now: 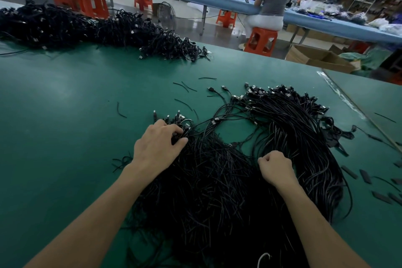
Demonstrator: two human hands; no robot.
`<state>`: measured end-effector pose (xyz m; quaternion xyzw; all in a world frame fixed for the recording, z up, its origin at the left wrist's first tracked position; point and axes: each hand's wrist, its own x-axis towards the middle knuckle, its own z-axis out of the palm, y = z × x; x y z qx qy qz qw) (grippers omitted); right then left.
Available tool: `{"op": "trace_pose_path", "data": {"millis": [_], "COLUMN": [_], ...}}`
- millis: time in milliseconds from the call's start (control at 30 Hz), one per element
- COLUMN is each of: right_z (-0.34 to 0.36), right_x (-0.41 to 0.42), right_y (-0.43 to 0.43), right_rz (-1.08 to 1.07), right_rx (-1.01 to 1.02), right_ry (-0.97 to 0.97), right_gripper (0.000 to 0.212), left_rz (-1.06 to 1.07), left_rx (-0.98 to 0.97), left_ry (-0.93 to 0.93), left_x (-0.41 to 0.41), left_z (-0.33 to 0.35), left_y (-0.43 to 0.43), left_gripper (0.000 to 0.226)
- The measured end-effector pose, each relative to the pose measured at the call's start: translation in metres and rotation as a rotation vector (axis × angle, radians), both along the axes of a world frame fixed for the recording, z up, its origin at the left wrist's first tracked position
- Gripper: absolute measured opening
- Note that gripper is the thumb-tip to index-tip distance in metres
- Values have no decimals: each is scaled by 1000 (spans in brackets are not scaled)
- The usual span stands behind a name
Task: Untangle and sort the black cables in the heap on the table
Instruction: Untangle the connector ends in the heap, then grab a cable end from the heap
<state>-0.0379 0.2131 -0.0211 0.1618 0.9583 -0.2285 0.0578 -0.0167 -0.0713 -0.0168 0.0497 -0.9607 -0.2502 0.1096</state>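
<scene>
Table (65, 115): a green work surface, seen from above and behind the hands.
Near heap (206, 191): a dense tangle of black cables is spread over the table's near middle, beneath and between both forearms.
Left hand (157, 143): it is laid on the heap's far left edge. The fingers are curled down and the thumb is drawn in, so that a cluster of connector ends (174, 118) is gripped just beyond the fingertips.
Right hand (275, 167): it is closed into a tight fist on the heap's right part, pressed against the strands. How many strands are held inside cannot be told.
Aligned bundle (293, 126): cables laid roughly parallel are curved away just beyond and to the right of the right hand, their plugs gathered at the far end.
Far heap (87, 28): a second black mass is set along the table's far left edge, well apart from both hands.
Loose ties (185, 87): short black pieces are scattered between the two heaps.
Background: a seated person (274, 0) is shown on an orange stool (261, 41) at a blue bench.
</scene>
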Motion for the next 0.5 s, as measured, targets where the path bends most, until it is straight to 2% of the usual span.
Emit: {"op": "trace_pose_path", "data": {"millis": [67,100,167,200,333,433,500], "right_z": [3,5,10,13,31,56,77], "right_x": [-2,-3,-6,-6,4,15,25], "right_y": [1,1,1,1,-8,-26,-45], "right_rz": [-22,-68,-208,-240,-112,26,166], "right_rx": [-175,-331,-625,-667,-391,-361,-312], "right_ry": [55,74,98,117,311,476,542], "right_gripper": [32,28,19,20,34,37,38], "left_rz": [-1,7,12,-1,-141,-265,-333], "left_rx": [-14,-24,-29,-23,79,113,163], "left_ry": [2,19,108,170,312,316,278], "left_x": [0,0,1,2,8,13,16], "left_z": [1,2,4,6,16,21,28], "left_y": [2,3,6,8,20,34,43], "left_gripper": [39,39,34,29,13,10,15]}}
